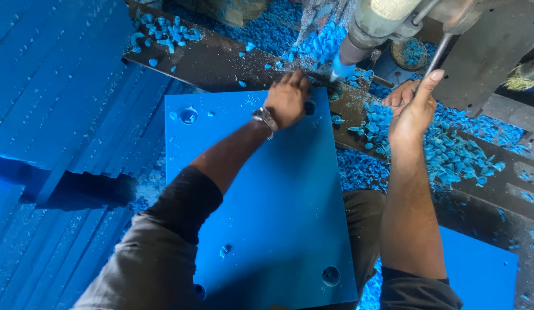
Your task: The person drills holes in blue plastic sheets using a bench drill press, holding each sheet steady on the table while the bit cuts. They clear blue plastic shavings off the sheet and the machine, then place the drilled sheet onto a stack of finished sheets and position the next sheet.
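Setting: workshop, dark metal surface point(221, 60) running slantwise under a drill press, strewn with blue chips.
Stack: blue sheets point(54, 86) piled well off to the left of both hands, edges stepped.
Panel: blue flat panel point(267, 201) lying under the left forearm, reaching up to the left hand; round holes near its corners, a few chips on it.
Drill press: grey drill head point(376, 23) just above and between the two hands, its bit wrapped in blue swarf.
Chips: heap of blue shavings point(450, 155) just right of and below the right hand, more behind the left.
Lever: thin metal lever point(439, 51) rising from the right hand's fingertips.
Left hand point(287, 97): grip pressed flat on the panel's top edge, fingers down, clamped on nothing; wristwatch point(265, 117) just behind it.
Right hand point(413, 106): grip curled together around the lever's lower end, thumb extended upward along it.
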